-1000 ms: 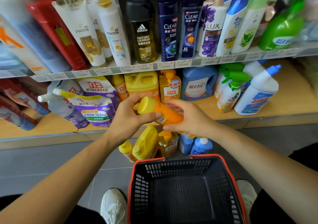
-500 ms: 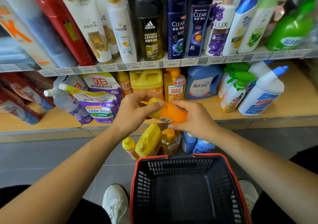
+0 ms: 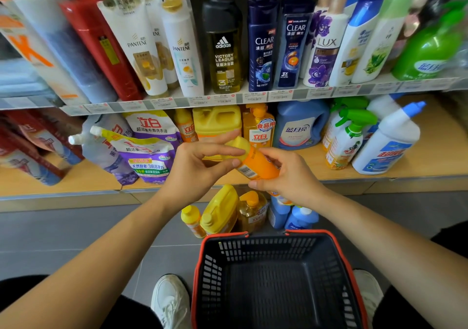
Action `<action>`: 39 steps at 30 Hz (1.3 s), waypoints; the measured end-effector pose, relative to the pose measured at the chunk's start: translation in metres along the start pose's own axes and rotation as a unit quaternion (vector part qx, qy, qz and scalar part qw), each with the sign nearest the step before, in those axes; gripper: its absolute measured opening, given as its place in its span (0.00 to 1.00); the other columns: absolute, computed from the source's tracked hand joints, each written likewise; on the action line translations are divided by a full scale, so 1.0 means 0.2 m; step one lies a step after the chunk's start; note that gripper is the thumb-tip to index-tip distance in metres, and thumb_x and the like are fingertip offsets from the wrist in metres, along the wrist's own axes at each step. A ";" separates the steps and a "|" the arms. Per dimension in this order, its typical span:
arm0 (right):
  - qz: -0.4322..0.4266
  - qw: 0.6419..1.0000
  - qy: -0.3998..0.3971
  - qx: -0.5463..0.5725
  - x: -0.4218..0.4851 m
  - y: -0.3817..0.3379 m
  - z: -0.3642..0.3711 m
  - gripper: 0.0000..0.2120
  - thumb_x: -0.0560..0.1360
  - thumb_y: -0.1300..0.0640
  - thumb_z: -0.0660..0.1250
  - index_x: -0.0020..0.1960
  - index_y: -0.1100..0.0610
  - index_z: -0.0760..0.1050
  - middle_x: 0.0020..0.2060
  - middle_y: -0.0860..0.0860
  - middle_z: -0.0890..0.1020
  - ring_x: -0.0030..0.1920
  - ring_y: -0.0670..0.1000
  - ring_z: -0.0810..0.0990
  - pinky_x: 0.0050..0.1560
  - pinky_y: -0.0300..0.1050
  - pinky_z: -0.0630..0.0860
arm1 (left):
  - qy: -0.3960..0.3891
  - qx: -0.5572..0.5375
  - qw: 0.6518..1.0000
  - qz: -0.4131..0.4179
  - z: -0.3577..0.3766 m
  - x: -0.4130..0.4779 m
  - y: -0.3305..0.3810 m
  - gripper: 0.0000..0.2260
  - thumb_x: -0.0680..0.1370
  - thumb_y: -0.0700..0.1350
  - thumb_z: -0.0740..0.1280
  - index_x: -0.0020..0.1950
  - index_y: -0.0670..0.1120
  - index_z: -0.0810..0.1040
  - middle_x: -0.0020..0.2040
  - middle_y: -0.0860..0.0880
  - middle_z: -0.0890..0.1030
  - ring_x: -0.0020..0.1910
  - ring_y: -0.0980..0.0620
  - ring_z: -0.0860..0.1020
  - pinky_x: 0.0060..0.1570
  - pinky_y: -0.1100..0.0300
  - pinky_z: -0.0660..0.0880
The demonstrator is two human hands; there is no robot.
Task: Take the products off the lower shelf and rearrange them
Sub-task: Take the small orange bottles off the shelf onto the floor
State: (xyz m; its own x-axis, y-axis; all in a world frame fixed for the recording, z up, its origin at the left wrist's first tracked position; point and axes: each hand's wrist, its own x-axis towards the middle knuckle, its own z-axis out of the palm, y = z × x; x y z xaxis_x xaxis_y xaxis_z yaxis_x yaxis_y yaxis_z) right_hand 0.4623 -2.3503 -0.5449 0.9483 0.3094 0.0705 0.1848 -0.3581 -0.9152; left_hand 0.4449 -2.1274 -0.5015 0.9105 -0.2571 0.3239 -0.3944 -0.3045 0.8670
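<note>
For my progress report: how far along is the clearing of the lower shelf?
Done: a few bottles stand on the floor by the basket. In hand: left hand and right hand hold an orange bottle. Left: pouches, blue jug and spray bottles are on the lower shelf; rearranging seems not started.

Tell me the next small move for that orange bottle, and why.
Probably lower the orange bottle to the floor beside the small yellow-capped bottle: left hand and right hand grip it off the lower shelf, and other products stand there.
</note>
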 end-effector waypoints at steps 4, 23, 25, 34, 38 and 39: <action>0.008 0.998 -0.019 0.059 0.00 0.01 0.02 0.29 0.67 0.60 0.81 0.66 0.57 0.76 0.55 0.52 0.85 0.55 0.50 0.84 0.56 0.53 0.81 | 0.042 -0.022 0.999 0.009 0.01 -0.01 0.01 0.16 0.72 0.41 0.76 0.59 0.42 0.84 0.61 0.47 0.84 0.64 0.54 0.80 0.59 0.54 0.81; -0.029 0.996 -0.049 0.075 -0.01 -0.01 0.04 0.31 0.67 0.60 0.80 0.66 0.45 0.74 0.58 0.43 0.83 0.58 0.43 0.81 0.54 0.35 0.76 | 0.014 -0.194 0.966 -0.167 -0.03 0.04 0.01 0.12 0.71 0.50 0.76 0.52 0.48 0.85 0.49 0.47 0.86 0.46 0.48 0.83 0.37 0.62 0.79; -0.029 0.996 -0.051 0.071 -0.01 -0.01 0.05 0.32 0.67 0.59 0.81 0.66 0.44 0.74 0.59 0.42 0.83 0.59 0.43 0.81 0.55 0.36 0.76 | 0.021 -0.190 0.966 -0.175 -0.03 0.04 0.01 0.11 0.70 0.50 0.75 0.50 0.48 0.85 0.46 0.49 0.86 0.44 0.51 0.83 0.35 0.62 0.78; -0.027 0.996 -0.059 0.064 -0.02 -0.01 0.05 0.29 0.69 0.59 0.80 0.65 0.44 0.74 0.56 0.38 0.83 0.56 0.40 0.81 0.52 0.31 0.75 | 0.019 -0.182 0.967 -0.179 -0.02 0.03 -0.01 0.13 0.73 0.48 0.72 0.55 0.44 0.84 0.52 0.46 0.86 0.49 0.49 0.84 0.39 0.60 0.81; -0.016 0.996 -0.059 0.071 -0.02 0.01 0.05 0.26 0.70 0.58 0.79 0.62 0.42 0.75 0.55 0.42 0.84 0.56 0.43 0.82 0.55 0.42 0.80 | 0.004 -0.197 0.965 -0.171 -0.03 0.03 -0.01 0.13 0.75 0.46 0.70 0.60 0.47 0.83 0.56 0.48 0.86 0.52 0.49 0.84 0.44 0.60 0.82; -0.013 0.995 -0.061 0.077 -0.01 0.01 0.05 0.25 0.70 0.58 0.79 0.62 0.42 0.76 0.55 0.43 0.84 0.56 0.44 0.82 0.57 0.47 0.81 | 0.002 -0.201 0.965 -0.165 -0.03 0.03 -0.01 0.13 0.76 0.45 0.70 0.60 0.48 0.83 0.56 0.48 0.86 0.54 0.49 0.84 0.45 0.59 0.82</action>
State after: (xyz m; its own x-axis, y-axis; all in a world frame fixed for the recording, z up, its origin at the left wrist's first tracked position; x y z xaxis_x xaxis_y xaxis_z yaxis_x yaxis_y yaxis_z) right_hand 0.4574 -2.3430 -0.5518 0.9039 0.4240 0.0553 0.1588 -0.2127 -0.9641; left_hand 0.4512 -2.1233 -0.4996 0.9792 -0.2030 0.0046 -0.0021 0.0124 0.9999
